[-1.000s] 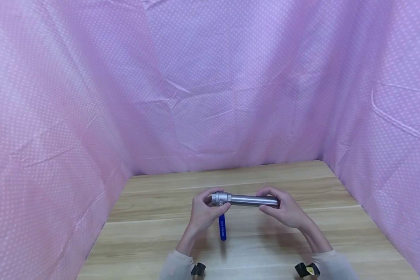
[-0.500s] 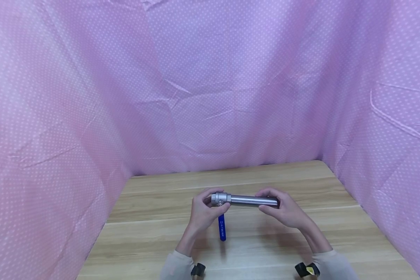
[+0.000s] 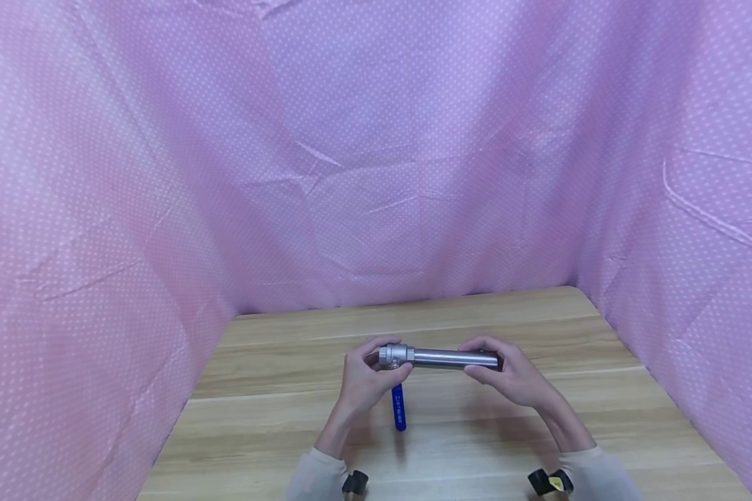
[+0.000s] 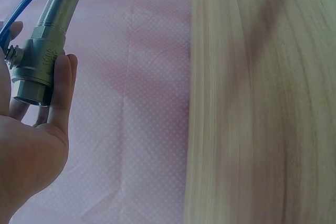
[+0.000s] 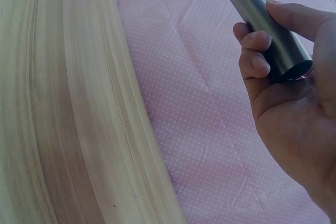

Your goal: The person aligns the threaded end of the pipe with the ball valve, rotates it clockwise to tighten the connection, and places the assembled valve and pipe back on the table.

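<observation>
A silvery metal ball valve [image 3: 393, 355] with a blue lever handle [image 3: 399, 408] is joined end to end with a smooth steel pipe [image 3: 448, 358]. My left hand [image 3: 365, 379] grips the valve body, thumb on the near side and fingers behind it. The lever hangs toward me below the thumb. At the other end, my right hand [image 3: 514, 376] holds the pipe between thumb and curled fingers. Its open end shows in the right wrist view, where the pipe [image 5: 262, 22] lies near the palm. Both pieces are held above the table, roughly level.
The wooden table [image 3: 276, 431] spreads below the hands. Pink dotted cloth [image 3: 376, 174] hangs along its back and both sides. A black strap piece [image 3: 355, 482] sits by the left sleeve, and another black piece [image 3: 542, 483] by the right sleeve.
Almost nothing differs. The blue lever and the pipe show only a very slight shift, while both hands keep their places and their hold.
</observation>
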Demonstrator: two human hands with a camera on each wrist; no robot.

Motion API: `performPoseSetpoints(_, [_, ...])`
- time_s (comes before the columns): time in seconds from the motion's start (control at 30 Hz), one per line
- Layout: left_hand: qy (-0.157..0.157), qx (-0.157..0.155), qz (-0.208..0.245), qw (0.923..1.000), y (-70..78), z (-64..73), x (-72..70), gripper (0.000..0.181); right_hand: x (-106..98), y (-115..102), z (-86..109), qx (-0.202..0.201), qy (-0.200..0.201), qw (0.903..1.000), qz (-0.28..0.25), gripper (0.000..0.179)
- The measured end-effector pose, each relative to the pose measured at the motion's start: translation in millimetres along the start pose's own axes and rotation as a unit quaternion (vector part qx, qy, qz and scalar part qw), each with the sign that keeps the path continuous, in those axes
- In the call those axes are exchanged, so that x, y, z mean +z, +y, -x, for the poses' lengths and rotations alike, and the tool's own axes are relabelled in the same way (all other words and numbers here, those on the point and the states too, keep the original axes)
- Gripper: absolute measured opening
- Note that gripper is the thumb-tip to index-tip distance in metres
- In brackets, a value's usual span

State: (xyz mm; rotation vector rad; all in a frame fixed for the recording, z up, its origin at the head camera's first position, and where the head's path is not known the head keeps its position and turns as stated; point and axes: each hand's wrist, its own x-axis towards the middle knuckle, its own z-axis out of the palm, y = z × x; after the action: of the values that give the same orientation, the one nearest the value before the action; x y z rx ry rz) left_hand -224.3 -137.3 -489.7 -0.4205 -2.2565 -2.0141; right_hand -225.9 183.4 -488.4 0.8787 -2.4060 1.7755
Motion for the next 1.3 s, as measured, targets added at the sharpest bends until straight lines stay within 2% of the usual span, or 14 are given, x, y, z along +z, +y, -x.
performPoseSetpoints(0.2, [0.000,0.005,-0.009,0.9999,0.7,1.2,0.1,0.045,-0.4,0.2,-0.1,0.004,-0.002,1.0000,-0.003,0.027])
performPoseSetpoints(0.43, [-0.007,-0.012,-0.010,0.9999,-0.9,0.6,-3.7,0.048,2.4,4.2,-2.6,0.022,-0.007,0.9997,0.008,0.025])
performPoseSetpoints(0.57, [-0.024,-0.030,-0.017,0.9991,-3.5,-0.7,-7.0,0.049,3.2,4.8,-2.2,0.037,-0.013,0.9992,0.007,0.027])
performPoseSetpoints(0.83, [-0.076,-0.063,-0.058,0.9934,-10.3,-2.3,-11.1,0.052,3.5,10.4,-0.5,0.037,-0.013,0.9988,0.030,0.025])
performPoseSetpoints(1.0, [-0.091,-0.082,-0.079,0.9893,-13.2,-2.2,-11.9,0.054,3.8,16.8,-1.4,0.047,-0.025,0.9976,0.043,0.025])
performPoseSetpoints(1.17, [-0.101,-0.080,-0.097,0.9870,-17.6,-2.9,-11.7,0.055,3.8,21.2,-2.4,0.069,-0.031,0.9958,0.052,0.026])
performPoseSetpoints(1.3, [-0.109,-0.070,-0.110,0.9855,-21.7,-2.8,-11.0,0.055,3.1,24.4,-1.6,0.070,-0.033,0.9941,0.075,0.027])
